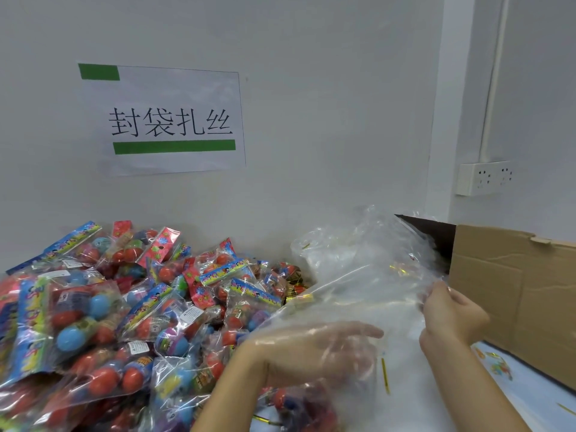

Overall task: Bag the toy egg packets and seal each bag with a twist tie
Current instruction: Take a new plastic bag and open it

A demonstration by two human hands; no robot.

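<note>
White painted wall behind, bearing a paper sign point(162, 120) with black characters and green tape strips; double socket point(484, 178) to the right. Pale tabletop point(414, 410) below, smooth, with a printed patch near the right edge. Large heap of toy egg packets point(103, 313) on the left, up against the wall: crinkly clear film, bright printed header cards, glossy red, blue and purple plastic eggs inside. None seen bagged or tied; bulk of the work judged outstanding. Clear plastic bag point(367, 285) held up at centre, thin, wrinkled, glare-streaked, seemingly empty; mouth apparently being opened, so first step of a cycle judged in hand. Left hand point(314, 347) inside the bag, seen through the film, fingers extended and relaxed, gripping nothing. Right hand point(452, 316) with its grip pinched on the bag's edge film. Thin gold twist tie point(385, 375) lying loose on the tabletop just beside the left hand; more gold ties glimpsed through the film, count uncertain. Corrugated cardboard box point(514, 288) at right, flaps open, contents hidden.
</note>
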